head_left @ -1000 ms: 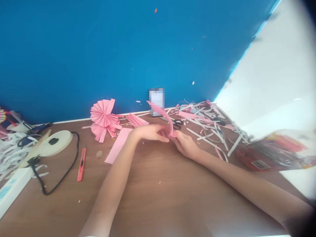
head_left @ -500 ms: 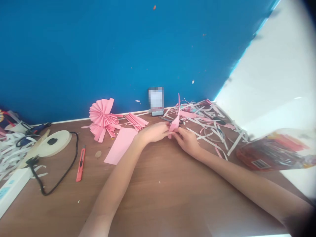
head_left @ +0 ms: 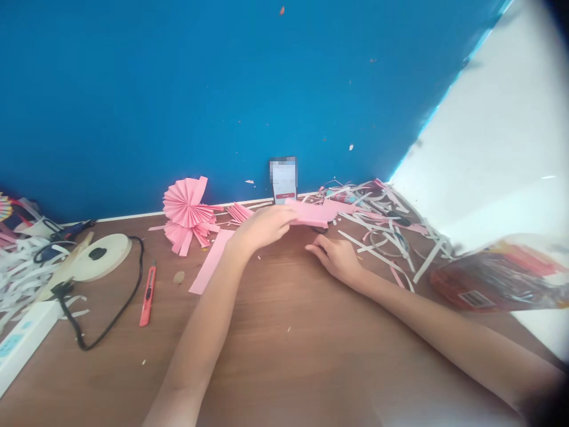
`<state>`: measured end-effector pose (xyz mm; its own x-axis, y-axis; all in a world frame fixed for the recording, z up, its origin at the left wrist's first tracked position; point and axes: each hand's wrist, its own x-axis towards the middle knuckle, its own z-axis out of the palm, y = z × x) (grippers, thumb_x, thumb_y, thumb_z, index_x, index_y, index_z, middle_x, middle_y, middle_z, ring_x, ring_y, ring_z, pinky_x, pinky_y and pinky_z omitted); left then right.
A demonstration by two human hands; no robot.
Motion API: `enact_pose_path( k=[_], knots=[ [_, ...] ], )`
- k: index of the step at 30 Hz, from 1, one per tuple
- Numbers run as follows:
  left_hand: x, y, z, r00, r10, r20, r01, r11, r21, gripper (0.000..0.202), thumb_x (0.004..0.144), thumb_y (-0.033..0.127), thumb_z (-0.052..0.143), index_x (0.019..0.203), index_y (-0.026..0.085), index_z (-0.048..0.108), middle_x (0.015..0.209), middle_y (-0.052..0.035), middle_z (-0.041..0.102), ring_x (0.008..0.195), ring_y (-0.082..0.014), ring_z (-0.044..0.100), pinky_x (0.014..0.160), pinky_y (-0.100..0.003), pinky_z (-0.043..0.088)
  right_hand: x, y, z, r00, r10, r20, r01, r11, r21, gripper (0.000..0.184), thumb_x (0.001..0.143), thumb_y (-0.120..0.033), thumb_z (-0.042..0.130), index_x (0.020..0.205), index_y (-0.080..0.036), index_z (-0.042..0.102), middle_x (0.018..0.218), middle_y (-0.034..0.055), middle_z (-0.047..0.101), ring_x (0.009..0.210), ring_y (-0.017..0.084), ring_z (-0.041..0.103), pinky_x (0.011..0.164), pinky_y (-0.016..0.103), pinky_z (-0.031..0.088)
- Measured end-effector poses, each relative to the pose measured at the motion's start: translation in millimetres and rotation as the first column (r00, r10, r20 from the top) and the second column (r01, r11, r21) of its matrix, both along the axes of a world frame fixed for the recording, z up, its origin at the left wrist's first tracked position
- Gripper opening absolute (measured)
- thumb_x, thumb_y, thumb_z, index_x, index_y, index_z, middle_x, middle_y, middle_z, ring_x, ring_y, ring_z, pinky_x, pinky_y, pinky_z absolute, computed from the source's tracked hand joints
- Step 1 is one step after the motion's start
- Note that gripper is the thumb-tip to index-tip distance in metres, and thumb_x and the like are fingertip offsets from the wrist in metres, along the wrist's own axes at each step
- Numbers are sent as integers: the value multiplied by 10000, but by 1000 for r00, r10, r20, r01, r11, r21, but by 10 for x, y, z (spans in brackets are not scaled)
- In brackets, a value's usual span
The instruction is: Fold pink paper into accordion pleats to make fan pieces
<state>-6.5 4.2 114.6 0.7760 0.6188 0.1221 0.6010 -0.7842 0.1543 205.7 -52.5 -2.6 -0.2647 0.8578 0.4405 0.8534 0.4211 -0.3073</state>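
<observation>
My left hand (head_left: 270,226) is closed on one end of a pink paper strip (head_left: 311,213), which stretches out to the right above the table. A short way to the right, my right hand (head_left: 334,255) hovers with its fingers curled, apart from the paper. Whether a small thing sits between its fingertips I cannot make out. Pleated pink paper fans (head_left: 185,204) stand to the left, by the wall. Another folded pink piece (head_left: 239,213) lies partly behind my left hand. A flat pink sheet (head_left: 208,267) is partly hidden by my left forearm.
A phone (head_left: 283,178) leans on the blue wall. Paper scraps (head_left: 391,231) heap at the back right, near a plastic bag (head_left: 493,279). On the left are a red box cutter (head_left: 148,296), a tape roll (head_left: 111,256), a black cable (head_left: 111,326) and a power strip (head_left: 31,338).
The pink strip has swung from upright to nearly level, pointing right. My right hand has let go of it, and my left hand has moved slightly left with it.
</observation>
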Motion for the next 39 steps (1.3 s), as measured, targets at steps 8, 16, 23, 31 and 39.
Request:
enact_pose_path(
  k=[8, 16, 23, 31, 39],
  knots=[
    [39, -72, -46, 982, 74, -174, -117, 960, -253, 227, 897, 272, 387, 867, 188, 596, 903, -54, 660, 755, -175, 590, 640, -267, 398, 16, 48, 2, 994, 15, -109, -19, 999, -41, 346, 969, -396, 390, 782, -199, 603, 636, 22, 662, 553, 154, 581, 563, 263, 318],
    [-78, 74, -215, 920, 152, -361, -306, 854, -422, 181, 777, 206, 457, 931, 198, 552, 864, -44, 664, 705, -175, 586, 596, -247, 383, 39, 62, 51, 935, 69, -347, -47, 996, 71, 306, 902, -133, 377, 1118, -210, 578, 1020, 79, 675, 950, 216, 624, 837, 359, 461],
    [-1, 78, -306, 941, 116, -317, -271, 822, -502, 328, 814, 227, 436, 1129, 238, 528, 803, -7, 664, 555, -137, 563, 569, -241, 387, 10, -22, 148, 962, 106, -252, -47, 972, 230, 428, 896, -153, 408, 1308, -244, 484, 1330, 111, 533, 1215, 267, 472, 974, 461, 362],
    [79, 48, -316, 945, 97, -311, -231, 875, -427, 178, 833, 296, 457, 943, 224, 577, 868, -13, 651, 666, -144, 561, 585, -235, 377, 32, -115, 141, 981, 129, -146, -86, 960, 268, 351, 883, -123, 392, 1192, -214, 531, 1115, 89, 623, 993, 242, 520, 809, 384, 349],
    [192, -23, -289, 937, 108, -333, -247, 877, -412, 113, 804, 305, 513, 876, 223, 544, 823, -7, 637, 686, -158, 554, 561, -243, 350, -63, -63, 138, 962, 116, 248, -157, 976, 153, 194, 880, -116, 423, 950, -181, 591, 961, 97, 610, 883, 233, 466, 732, 355, 291]
  ],
)
